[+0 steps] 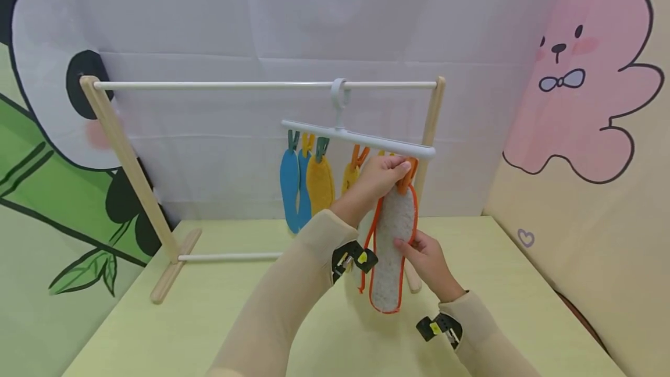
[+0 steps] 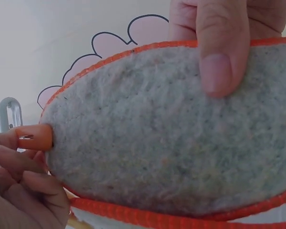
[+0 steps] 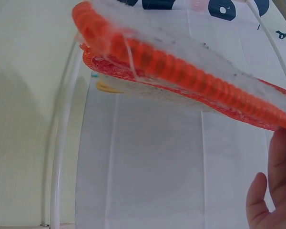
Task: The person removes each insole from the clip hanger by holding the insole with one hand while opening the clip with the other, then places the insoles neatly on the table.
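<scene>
A grey felt insole (image 1: 389, 272) with orange-red edging hangs upright below the right end of a white hanger (image 1: 366, 139). My left hand (image 1: 369, 185) pinches an orange clothespin (image 1: 405, 179) at the insole's top end. Lower down, my right hand (image 1: 431, 266) grips the insole's right edge, with the thumb flat on its front in the left wrist view. Behind it hangs a second grey insole (image 3: 152, 88) with the same edging, partly covered by the first. The hanger tilts down toward the right.
Blue insoles (image 1: 289, 191) and a yellow insole (image 1: 320, 188) hang from clothespins at the hanger's left; another yellow one (image 1: 349, 176) is near my left wrist. The hanger's hook (image 1: 339, 95) sits over the white rail (image 1: 220, 85) of a wooden rack (image 1: 131, 167) on the table (image 1: 220, 330).
</scene>
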